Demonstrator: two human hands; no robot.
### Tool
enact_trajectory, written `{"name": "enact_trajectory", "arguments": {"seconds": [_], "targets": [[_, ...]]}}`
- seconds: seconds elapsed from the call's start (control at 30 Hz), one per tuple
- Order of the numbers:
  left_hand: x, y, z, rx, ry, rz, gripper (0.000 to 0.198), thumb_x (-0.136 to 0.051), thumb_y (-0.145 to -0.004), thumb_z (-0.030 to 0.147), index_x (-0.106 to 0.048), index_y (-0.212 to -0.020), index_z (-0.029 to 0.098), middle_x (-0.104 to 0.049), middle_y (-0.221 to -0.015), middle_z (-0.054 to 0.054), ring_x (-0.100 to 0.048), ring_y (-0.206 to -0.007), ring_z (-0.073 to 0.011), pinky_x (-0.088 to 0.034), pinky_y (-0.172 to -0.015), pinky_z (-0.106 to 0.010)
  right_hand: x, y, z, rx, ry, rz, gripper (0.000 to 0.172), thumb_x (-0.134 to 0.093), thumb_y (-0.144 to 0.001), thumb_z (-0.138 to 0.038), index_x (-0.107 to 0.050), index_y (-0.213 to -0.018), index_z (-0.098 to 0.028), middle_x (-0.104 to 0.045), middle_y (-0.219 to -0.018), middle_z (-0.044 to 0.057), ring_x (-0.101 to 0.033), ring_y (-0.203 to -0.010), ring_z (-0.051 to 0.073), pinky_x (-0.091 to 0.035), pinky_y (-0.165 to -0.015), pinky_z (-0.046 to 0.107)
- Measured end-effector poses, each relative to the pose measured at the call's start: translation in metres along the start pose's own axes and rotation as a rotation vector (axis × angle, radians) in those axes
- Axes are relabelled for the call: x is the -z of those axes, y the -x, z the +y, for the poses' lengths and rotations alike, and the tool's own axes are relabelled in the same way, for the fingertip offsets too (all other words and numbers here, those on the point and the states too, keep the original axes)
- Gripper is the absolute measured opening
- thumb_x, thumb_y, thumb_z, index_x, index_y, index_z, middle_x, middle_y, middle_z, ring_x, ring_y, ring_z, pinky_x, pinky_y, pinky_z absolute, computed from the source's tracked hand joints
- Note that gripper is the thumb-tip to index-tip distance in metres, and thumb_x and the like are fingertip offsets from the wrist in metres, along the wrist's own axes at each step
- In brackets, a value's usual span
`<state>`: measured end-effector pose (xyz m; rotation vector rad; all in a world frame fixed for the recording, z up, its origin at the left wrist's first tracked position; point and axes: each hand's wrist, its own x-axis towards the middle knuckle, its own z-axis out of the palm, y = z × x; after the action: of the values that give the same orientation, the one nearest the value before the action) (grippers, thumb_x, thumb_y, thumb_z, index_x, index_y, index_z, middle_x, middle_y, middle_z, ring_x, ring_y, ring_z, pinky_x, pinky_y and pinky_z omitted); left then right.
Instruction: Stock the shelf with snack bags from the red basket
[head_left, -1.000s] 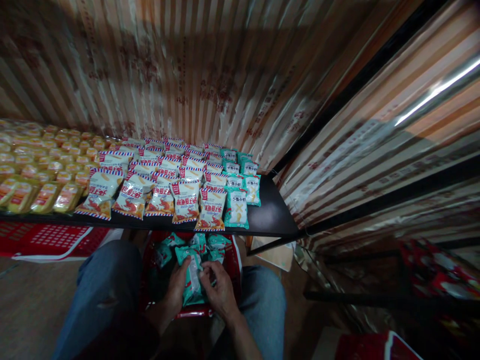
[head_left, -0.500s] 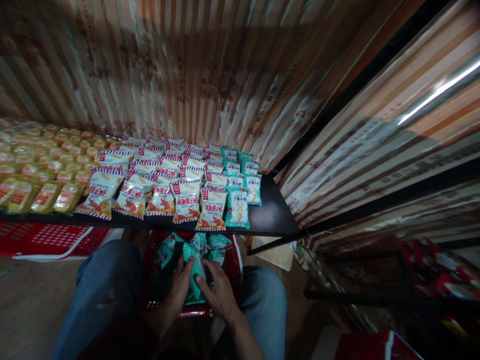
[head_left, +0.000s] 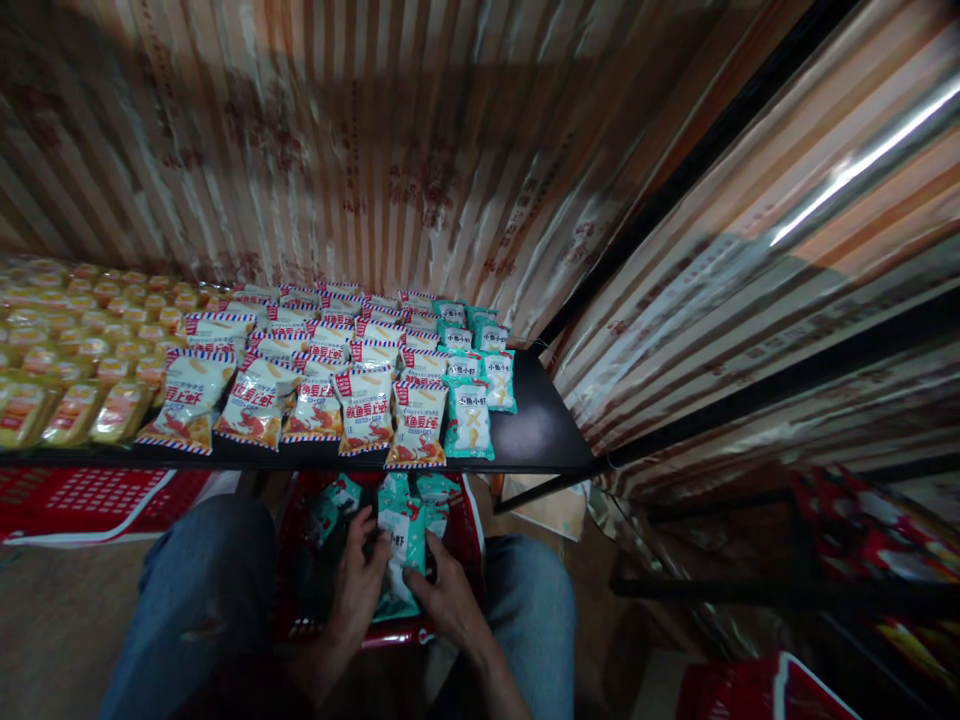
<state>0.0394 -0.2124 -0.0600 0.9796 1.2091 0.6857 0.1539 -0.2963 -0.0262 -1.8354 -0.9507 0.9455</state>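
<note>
Both hands, L (head_left: 358, 585) & R (head_left: 450, 598), grip one teal snack pack (head_left: 401, 545) over red basket (head_left: 450, 632); best keep it flat, label up, w/ teal row (head_left: 471, 420) near shelf's (head_left: 544, 435) right end.

We are finding a black shelf (head_left: 541, 432) carrying snack packets in rows: yellow packets (head_left: 71, 345) lying at the left, red-and-white packets (head_left: 315, 365) filling the middle, teal packets (head_left: 472, 385) sitting just beside them at the right.
</note>
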Motion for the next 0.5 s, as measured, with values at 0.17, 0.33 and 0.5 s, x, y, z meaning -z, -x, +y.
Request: {"name": "enact_trajectory", "arguments": {"seconds": [0.17, 0.33, 0.5], "targets": [[-0.001, 0.000, 0.006, 0.191, 0.053, -0.105, 0.040, -0.073, -0.067, 0.040, -0.064, -0.102, 0.022, -0.070, -0.108, -0.008, -0.060, -0.111, -0.0268, -0.045, -0.096, -0.034, 0.009, -0.002, 0.009, -0.089, -0.159, 0.036, 0.048, -0.057, -0.069, -0.018, -0.062, -0.117, -0.017, -0.071, -0.106, 0.005, -0.066, -0.094, 0.024, -0.051, -0.086, 0.036], [-0.003, 0.006, 0.017, 0.342, 0.138, -0.176, 0.046, -0.078, -0.063, 0.042, -0.065, -0.102, 0.023, -0.070, -0.110, -0.007, -0.061, -0.111, -0.0286, -0.049, -0.092, -0.036, 0.015, 0.000, 0.018, -0.213, -0.329, 0.086, 0.053, -0.062, -0.065, -0.020, -0.064, -0.118, -0.018, -0.068, -0.118, 0.006, -0.062, -0.108, 0.027, -0.049, -0.092, 0.042], [-0.003, 0.010, 0.023, 0.245, 0.160, -0.212, 0.058, -0.081, -0.058, 0.045, -0.063, -0.107, 0.020, -0.068, -0.116, -0.010, -0.059, -0.114, -0.0303, -0.050, -0.091, -0.035, 0.017, 0.007, 0.012, -0.191, -0.476, 0.037, 0.059, -0.072, -0.070, -0.035, -0.059, -0.125, -0.020, -0.062, -0.126, 0.008, -0.059, -0.116, 0.027, -0.046, -0.097, 0.044]]}}
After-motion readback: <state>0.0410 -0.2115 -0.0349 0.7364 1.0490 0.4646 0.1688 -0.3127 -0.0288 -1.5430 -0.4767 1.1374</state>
